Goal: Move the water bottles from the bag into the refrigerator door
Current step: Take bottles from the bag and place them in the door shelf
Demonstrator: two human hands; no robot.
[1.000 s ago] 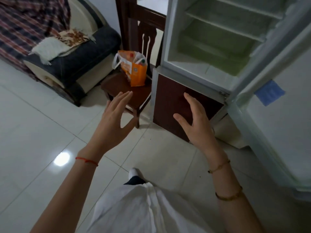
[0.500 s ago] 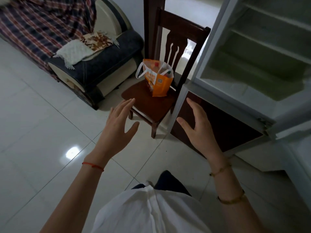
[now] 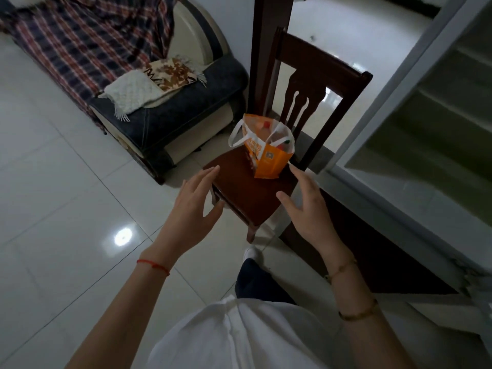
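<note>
An orange bag (image 3: pixel 267 158) with white handles stands open on the seat of a dark wooden chair (image 3: pixel 247 198). Coloured bottle caps (image 3: pixel 267 125) show inside it; the bottles themselves are mostly hidden. My left hand (image 3: pixel 193 209) hovers at the chair's front left corner, fingers spread, empty. Empty too, my right hand (image 3: pixel 306 206) is held over the seat's right side, just below and right of the bag. The refrigerator (image 3: pixel 426 123) stands open on the right with bare shelves; its door is out of view.
A sofa (image 3: pixel 170 113) with a plaid blanket and a white cloth sits left of the chair. A dark wooden post (image 3: pixel 269 49) rises behind the chair. Glossy white floor tiles (image 3: pixel 66 209) spread to the left. My foot (image 3: pixel 251 253) is near the chair's front leg.
The view has swung left and closer to the chair. Both open hands have come nearer to the bag, and the refrigerator has slid toward the right edge.
</note>
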